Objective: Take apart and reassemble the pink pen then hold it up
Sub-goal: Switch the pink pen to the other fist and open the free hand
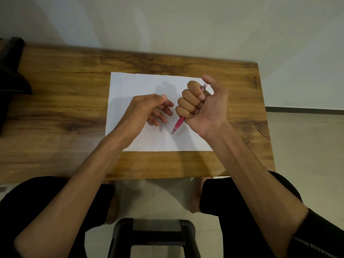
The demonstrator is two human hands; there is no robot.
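The pink pen (179, 124) is in one piece, clenched in the fist of my right hand (202, 105) above the white paper (134, 82). Its tip points down and toward me, and its clear top end sticks out beside my raised thumb. The fingers hide the middle of the barrel. My left hand (149, 110) hovers just left of the fist with loosely curled fingers and nothing in it, a small gap away from the pen.
The paper lies on a wooden table (65, 86) whose right edge is close to my right wrist. A dark object (11, 71) sits at the table's far left end. A black stool frame (154, 235) stands between my knees.
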